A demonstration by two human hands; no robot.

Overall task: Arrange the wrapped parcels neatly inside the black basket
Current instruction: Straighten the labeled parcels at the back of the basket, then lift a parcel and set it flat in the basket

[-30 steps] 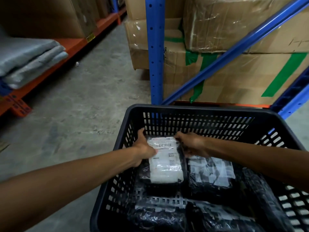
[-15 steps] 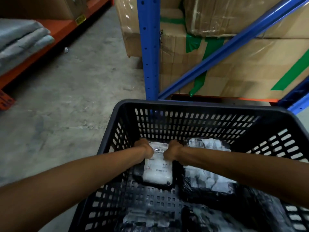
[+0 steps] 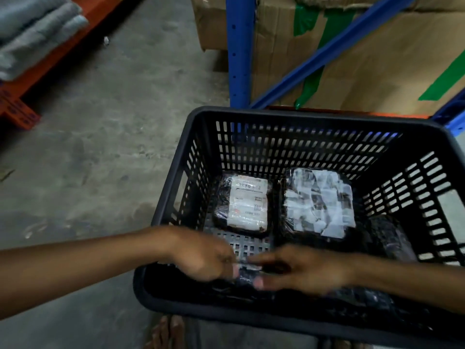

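The black basket (image 3: 314, 114) stands on the floor in front of me. Two black-wrapped parcels lie flat side by side against its far wall: a smaller labelled parcel (image 3: 245, 205) on the left and a larger parcel (image 3: 318, 201) on the right. A dark parcel (image 3: 392, 238) lies along the right wall. My left hand (image 3: 203, 258) and my right hand (image 3: 302, 269) are blurred at the near side, their fingers meeting over another wrapped parcel (image 3: 247, 272). Whether either hand grips it is unclear.
A blue rack upright (image 3: 237, 51) and diagonal brace (image 3: 334, 46) stand right behind the basket, with taped cardboard boxes (image 3: 392, 61). An orange shelf (image 3: 37, 64) with grey folded bundles (image 3: 32, 34) runs along the left. Concrete floor (image 3: 105, 152) lies to the left. Bare toes (image 3: 166, 333) show below the basket.
Both hands let go of the small labelled parcel, which now lies flat at the far left, and drew back to the near side of the basket over another parcel.
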